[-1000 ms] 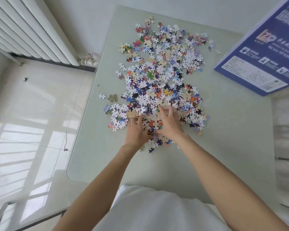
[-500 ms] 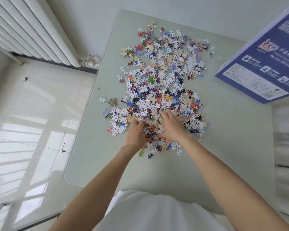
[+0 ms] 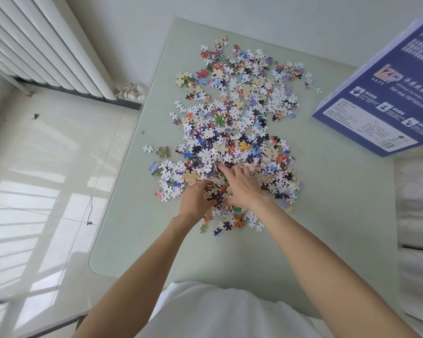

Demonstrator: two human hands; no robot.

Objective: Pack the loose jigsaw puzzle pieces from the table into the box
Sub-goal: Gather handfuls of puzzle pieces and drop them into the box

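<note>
The pale green glass-topped bench [image 3: 327,215] carries nearly everything, and the blue puzzle box [image 3: 386,98] stands at about two o'clock on it, tilted, with only its printed outer side showing, so I cannot tell which way its opening faces. The loose jigsaw puzzle pieces [image 3: 237,118] lie in one long scatter running from twelve o'clock down to the middle of the bench, well apart from the box; most show white backs, with flecks of blue, orange, green and black and a few plain tan pieces, and two strays sit off at nine o'clock. Judging by their look, the pieces are thin card: light, stiff enough not to fold, but small and slippery on the smooth top, so a pinch would carry few and spill easily. The better hold is likely a scoop, palms cupped under a heap drawn together at the near end of the scatter, lifted level toward the box. That seems to be the step in hand, with most of the packing undone. The right hand [image 3: 244,189] lies over the near heap with fingers [image 3: 224,170] spread and pressing on pieces; the left hand [image 3: 195,201] is beside it, fingers curled round a small clump of pieces.
</note>
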